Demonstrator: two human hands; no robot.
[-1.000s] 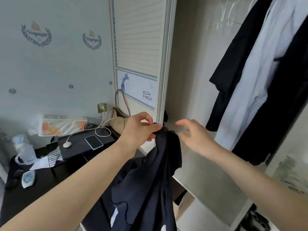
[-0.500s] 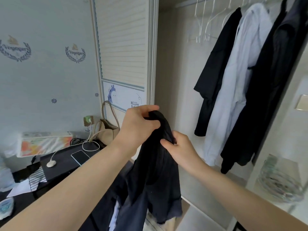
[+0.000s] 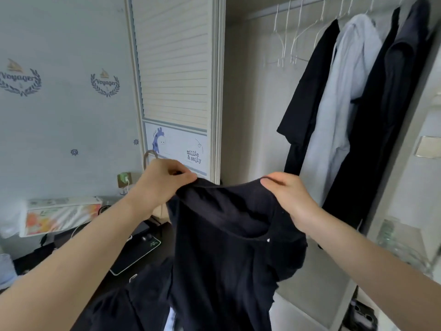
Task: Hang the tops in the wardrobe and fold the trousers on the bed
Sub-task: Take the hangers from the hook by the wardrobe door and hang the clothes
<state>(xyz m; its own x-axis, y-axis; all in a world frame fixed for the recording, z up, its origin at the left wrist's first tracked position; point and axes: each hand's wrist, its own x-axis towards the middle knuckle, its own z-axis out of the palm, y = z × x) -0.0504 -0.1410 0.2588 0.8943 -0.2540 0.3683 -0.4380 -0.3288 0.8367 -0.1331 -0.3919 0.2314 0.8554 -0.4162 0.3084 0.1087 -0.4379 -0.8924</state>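
A dark navy top (image 3: pixel 224 249) hangs spread between both hands in front of the open wardrobe (image 3: pixel 250 115). My left hand (image 3: pixel 164 180) pinches its upper left edge, and my right hand (image 3: pixel 286 197) grips the upper right edge, so the neckline is stretched open. Inside the wardrobe, a rail holds several empty white hangers (image 3: pixel 288 39) at the left. To their right hang a black top (image 3: pixel 307 96), a pale blue shirt (image 3: pixel 338 99) and another dark garment (image 3: pixel 391 115).
The slatted sliding door (image 3: pixel 174 75) stands left of the opening. A dark desk (image 3: pixel 78 237) at lower left carries a tissue pack (image 3: pixel 59 213), cables and a tablet (image 3: pixel 136 254). A glass bowl (image 3: pixel 401 244) sits at the right.
My hands moved apart and spread the top open; before, it hung bunched in my left hand while my right hand reached in and took hold. The view has tilted up toward the rail.
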